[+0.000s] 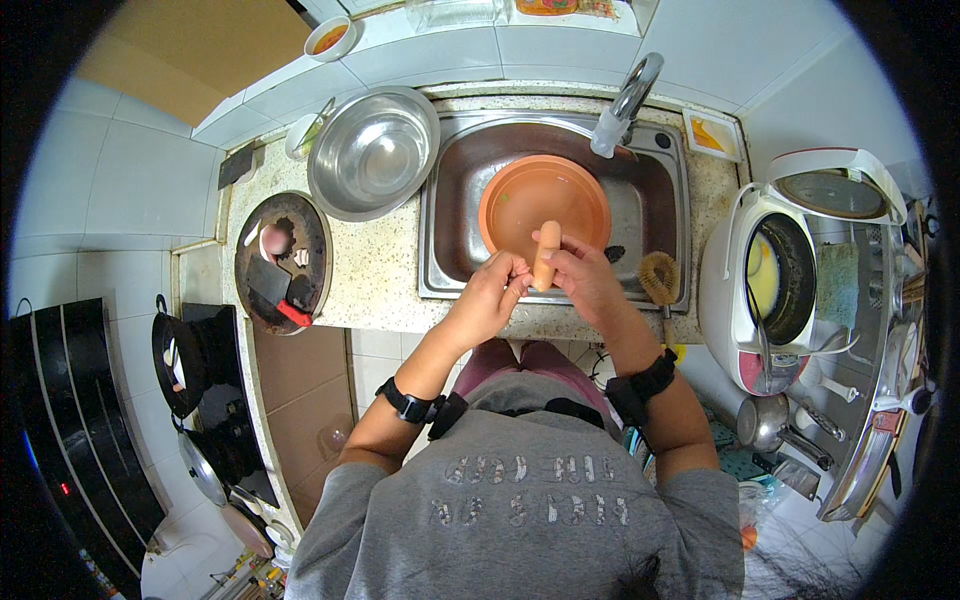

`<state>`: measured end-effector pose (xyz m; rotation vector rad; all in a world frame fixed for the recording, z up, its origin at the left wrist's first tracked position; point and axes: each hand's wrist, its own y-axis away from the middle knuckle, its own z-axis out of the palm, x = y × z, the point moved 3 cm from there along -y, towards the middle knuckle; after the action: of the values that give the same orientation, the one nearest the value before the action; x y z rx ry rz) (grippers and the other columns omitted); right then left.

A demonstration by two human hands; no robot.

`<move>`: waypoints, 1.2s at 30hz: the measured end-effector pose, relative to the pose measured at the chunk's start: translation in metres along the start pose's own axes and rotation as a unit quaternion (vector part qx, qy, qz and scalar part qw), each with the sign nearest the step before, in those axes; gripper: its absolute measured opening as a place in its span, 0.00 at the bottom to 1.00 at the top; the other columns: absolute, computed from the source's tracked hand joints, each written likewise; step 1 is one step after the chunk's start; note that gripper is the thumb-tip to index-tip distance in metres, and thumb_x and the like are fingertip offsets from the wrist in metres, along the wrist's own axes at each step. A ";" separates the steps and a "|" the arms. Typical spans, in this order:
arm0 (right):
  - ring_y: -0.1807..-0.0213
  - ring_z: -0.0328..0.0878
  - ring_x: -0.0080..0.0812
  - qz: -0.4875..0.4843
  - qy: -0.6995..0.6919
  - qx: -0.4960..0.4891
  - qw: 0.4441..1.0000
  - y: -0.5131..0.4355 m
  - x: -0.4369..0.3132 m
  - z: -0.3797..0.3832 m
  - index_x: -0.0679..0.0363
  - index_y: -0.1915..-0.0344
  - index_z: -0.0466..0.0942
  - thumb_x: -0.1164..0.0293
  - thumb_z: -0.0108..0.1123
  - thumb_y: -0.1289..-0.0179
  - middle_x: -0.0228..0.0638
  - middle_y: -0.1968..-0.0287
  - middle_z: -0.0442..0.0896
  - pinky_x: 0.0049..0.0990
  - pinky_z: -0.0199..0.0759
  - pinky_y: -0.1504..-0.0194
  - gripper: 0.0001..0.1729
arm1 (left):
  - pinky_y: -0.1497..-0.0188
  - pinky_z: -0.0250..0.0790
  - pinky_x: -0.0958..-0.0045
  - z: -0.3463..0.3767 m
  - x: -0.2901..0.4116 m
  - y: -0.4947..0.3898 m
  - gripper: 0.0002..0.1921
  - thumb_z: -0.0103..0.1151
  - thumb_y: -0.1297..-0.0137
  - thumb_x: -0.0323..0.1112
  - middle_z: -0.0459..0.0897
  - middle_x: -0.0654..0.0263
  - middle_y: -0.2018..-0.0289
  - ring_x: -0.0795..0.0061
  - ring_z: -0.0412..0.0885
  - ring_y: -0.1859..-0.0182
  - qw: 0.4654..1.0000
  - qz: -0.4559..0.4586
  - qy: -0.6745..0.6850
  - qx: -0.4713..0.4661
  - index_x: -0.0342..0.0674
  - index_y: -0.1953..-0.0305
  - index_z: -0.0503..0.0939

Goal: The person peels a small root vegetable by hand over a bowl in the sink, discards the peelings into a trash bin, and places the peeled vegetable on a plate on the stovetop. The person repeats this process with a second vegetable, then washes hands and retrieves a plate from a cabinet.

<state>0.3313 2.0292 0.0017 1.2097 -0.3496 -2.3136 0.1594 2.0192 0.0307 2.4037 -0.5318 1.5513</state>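
My right hand holds a pale orange sausage between thumb and fingers, above the front rim of the sink. One end points away from me, over an orange plastic basin. My left hand is beside the sausage's nearer end, its thumb and fingertips drawn together. Whether anything thin is pinched there is too small to tell. The basin stands in the stainless steel sink and holds water, with a small green scrap in it.
Left of the sink are a steel bowl and a round chopping board bearing a red-handled cleaver. A faucet overhangs the sink. A brush lies on its right rim. An open rice cooker stands far right.
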 end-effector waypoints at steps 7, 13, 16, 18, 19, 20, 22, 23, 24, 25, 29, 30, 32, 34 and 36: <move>0.42 0.77 0.37 0.016 -0.132 -0.112 0.985 0.000 0.003 -0.005 0.72 0.35 0.67 0.74 0.52 0.31 0.43 0.47 0.79 0.39 0.69 0.36 0.27 | 0.61 0.72 0.71 0.006 -0.012 0.001 0.05 0.53 0.27 0.27 0.76 0.61 0.66 0.72 0.77 0.66 0.997 0.004 -0.009 0.077 0.34 0.59 0.69; 0.42 0.77 0.41 -0.027 -0.035 -0.106 0.993 0.002 0.004 -0.011 0.72 0.32 0.63 0.73 0.49 0.29 0.44 0.48 0.79 0.43 0.68 0.34 0.27 | 0.64 0.72 0.73 0.002 -0.020 0.001 0.06 0.54 0.27 0.26 0.75 0.65 0.69 0.79 0.78 0.66 0.985 -0.058 0.133 0.089 0.34 0.58 0.67; 0.41 0.77 0.43 0.050 -0.183 -0.087 0.978 0.001 0.009 -0.012 0.70 0.32 0.62 0.75 0.50 0.28 0.46 0.44 0.77 0.45 0.67 0.33 0.27 | 0.60 0.74 0.75 0.002 -0.015 0.002 0.05 0.50 0.23 0.28 0.76 0.66 0.65 0.80 0.79 0.64 0.984 -0.042 0.158 0.066 0.36 0.57 0.66; 0.40 0.76 0.45 0.063 -0.177 -0.093 0.978 0.000 0.009 -0.012 0.70 0.31 0.63 0.76 0.52 0.27 0.47 0.41 0.76 0.46 0.66 0.32 0.27 | 0.59 0.74 0.76 0.003 -0.015 0.001 0.05 0.49 0.23 0.29 0.76 0.66 0.65 0.80 0.78 0.64 0.978 -0.044 0.188 0.074 0.36 0.57 0.66; 0.39 0.76 0.45 0.068 -0.178 -0.106 0.976 0.001 0.009 -0.012 0.69 0.32 0.63 0.76 0.53 0.28 0.47 0.41 0.75 0.47 0.65 0.32 0.27 | 0.59 0.74 0.76 0.003 -0.015 0.001 0.05 0.49 0.23 0.29 0.76 0.66 0.65 0.80 0.78 0.64 0.975 -0.037 0.205 0.080 0.37 0.57 0.66; 0.38 0.75 0.46 0.068 -0.182 -0.124 0.973 0.002 0.009 -0.012 0.69 0.32 0.63 0.76 0.54 0.28 0.48 0.40 0.75 0.47 0.65 0.31 0.27 | 0.58 0.73 0.76 0.002 -0.018 0.000 0.05 0.49 0.23 0.30 0.76 0.66 0.64 0.79 0.78 0.64 0.965 -0.050 0.242 0.092 0.37 0.57 0.66; 0.35 0.73 0.47 0.050 -0.184 -0.135 0.972 0.004 0.007 -0.013 0.67 0.33 0.65 0.76 0.56 0.29 0.47 0.41 0.75 0.47 0.64 0.31 0.27 | 0.57 0.73 0.76 -0.001 -0.025 -0.002 0.05 0.49 0.22 0.31 0.77 0.65 0.64 0.79 0.78 0.64 0.940 -0.070 0.315 0.113 0.38 0.56 0.67; 0.33 0.71 0.47 0.039 -0.187 -0.144 0.971 0.005 0.007 -0.013 0.66 0.33 0.65 0.76 0.57 0.30 0.46 0.41 0.75 0.47 0.64 0.31 0.27 | 0.56 0.73 0.76 -0.003 -0.029 -0.003 0.05 0.49 0.22 0.31 0.77 0.65 0.64 0.79 0.78 0.64 0.936 -0.077 0.325 0.114 0.38 0.56 0.67; 0.33 0.71 0.47 0.036 -0.187 -0.161 0.969 0.006 0.006 -0.013 0.66 0.33 0.65 0.76 0.57 0.30 0.46 0.41 0.75 0.48 0.63 0.30 0.27 | 0.56 0.73 0.76 -0.005 -0.033 -0.003 0.04 0.49 0.22 0.31 0.77 0.65 0.64 0.79 0.78 0.64 0.931 -0.090 0.334 0.114 0.38 0.56 0.67; 0.34 0.72 0.47 0.033 -0.187 -0.177 0.966 0.007 0.006 -0.013 0.65 0.33 0.66 0.76 0.57 0.30 0.46 0.41 0.75 0.48 0.63 0.30 0.27 | 0.55 0.73 0.76 -0.006 -0.037 -0.003 0.04 0.49 0.22 0.31 0.77 0.65 0.64 0.79 0.78 0.63 0.926 -0.111 0.340 0.119 0.39 0.55 0.68; 0.36 0.73 0.47 0.024 -0.207 -0.176 0.962 0.004 0.009 -0.014 0.64 0.33 0.66 0.77 0.58 0.30 0.45 0.43 0.76 0.49 0.63 0.31 0.27 | 0.55 0.73 0.75 -0.003 -0.044 -0.004 0.03 0.48 0.22 0.31 0.76 0.67 0.63 0.80 0.78 0.62 0.860 -0.099 0.474 0.158 0.40 0.55 0.69; 0.36 0.74 0.47 0.036 -0.227 -0.157 0.961 0.002 0.012 -0.015 0.64 0.33 0.66 0.78 0.58 0.31 0.44 0.44 0.76 0.49 0.64 0.31 0.27 | 0.54 0.74 0.75 -0.002 -0.045 -0.005 0.04 0.49 0.22 0.32 0.78 0.66 0.63 0.78 0.79 0.61 0.862 -0.108 0.472 0.152 0.40 0.55 0.70; 0.37 0.74 0.46 0.063 -0.262 -0.109 0.957 -0.003 0.017 -0.015 0.64 0.34 0.67 0.79 0.58 0.32 0.43 0.45 0.77 0.48 0.65 0.32 0.27 | 0.52 0.74 0.74 0.000 -0.044 -0.006 0.04 0.49 0.22 0.32 0.80 0.65 0.63 0.77 0.81 0.60 0.858 -0.101 0.487 0.128 0.39 0.54 0.70; 0.35 0.73 0.44 0.071 -0.197 -0.096 0.973 -0.004 0.020 -0.015 0.65 0.35 0.68 0.79 0.58 0.32 0.45 0.43 0.76 0.46 0.64 0.31 0.26 | 0.52 0.75 0.73 0.001 -0.044 -0.006 0.04 0.50 0.22 0.32 0.81 0.64 0.63 0.75 0.81 0.60 0.846 -0.108 0.507 0.126 0.39 0.54 0.70; 0.34 0.72 0.42 0.071 -0.170 -0.095 0.978 -0.002 0.020 -0.015 0.66 0.35 0.69 0.80 0.58 0.33 0.45 0.42 0.76 0.44 0.64 0.31 0.26 | 0.51 0.76 0.73 0.001 -0.044 -0.005 0.05 0.50 0.22 0.32 0.82 0.62 0.63 0.74 0.82 0.59 0.823 -0.122 0.536 0.141 0.38 0.54 0.71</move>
<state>0.3333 2.0204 -0.0219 0.6750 -0.3118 -2.3630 0.1459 2.0310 -0.0102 1.2419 0.2520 2.5607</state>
